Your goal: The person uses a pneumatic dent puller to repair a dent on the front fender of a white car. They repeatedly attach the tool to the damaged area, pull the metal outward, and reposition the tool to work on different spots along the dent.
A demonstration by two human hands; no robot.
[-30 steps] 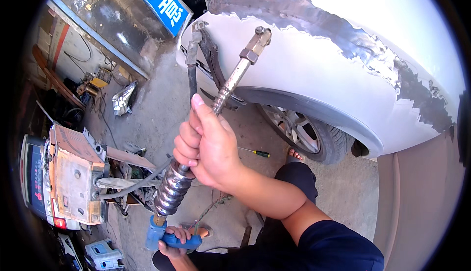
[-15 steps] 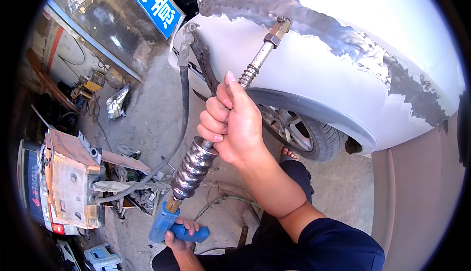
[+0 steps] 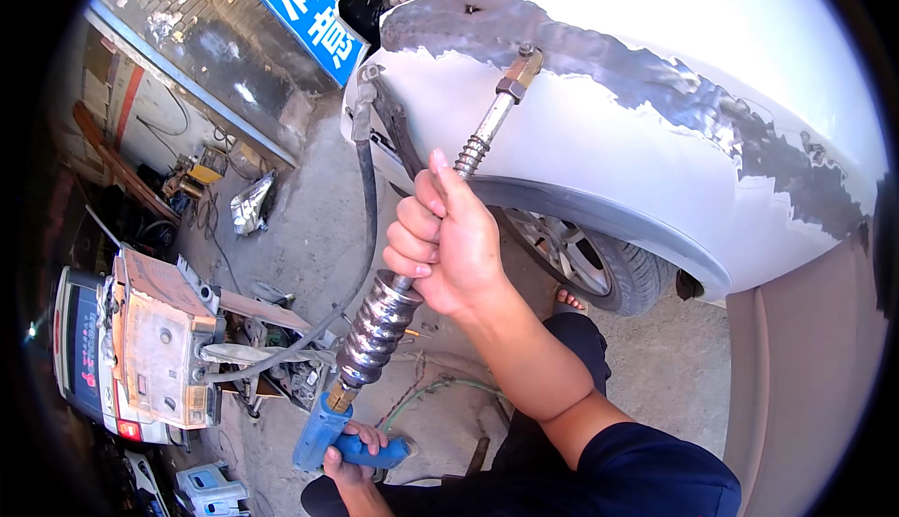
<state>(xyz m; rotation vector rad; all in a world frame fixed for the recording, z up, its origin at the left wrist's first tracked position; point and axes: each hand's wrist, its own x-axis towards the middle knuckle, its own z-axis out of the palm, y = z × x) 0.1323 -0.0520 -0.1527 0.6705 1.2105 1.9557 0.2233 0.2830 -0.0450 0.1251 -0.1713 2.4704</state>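
A slide hammer dent puller runs diagonally across the middle, with a coiled chrome weight (image 3: 378, 327) on its shaft. My right hand (image 3: 448, 236) is closed around the shaft just above that weight, thumb pointing along it. Lower down, my left hand (image 3: 354, 456) wraps the blue pistol grip (image 3: 375, 450) at the tool's rear end. The brass-coloured tip (image 3: 521, 69) overlaps the lower edge of a bare-metal strip (image 3: 618, 72) on the white car fender (image 3: 581, 142); whether it touches I cannot tell. Beyond my right hand, a spring (image 3: 473, 154) sits on the shaft.
A thick cable (image 3: 369, 217) runs from a clamp (image 3: 367, 96) at the fender's front edge to a worn machine (image 3: 164, 348) at left. The wheel (image 3: 571, 255) is below the fender. A green hose (image 3: 431, 388) and a blue stool (image 3: 211, 489) are on the floor.
The view has shifted slightly, so the machine and floor things sit farther right. Both hands keep their hold on the slide hammer, and the tip stays near the bare-metal strip.
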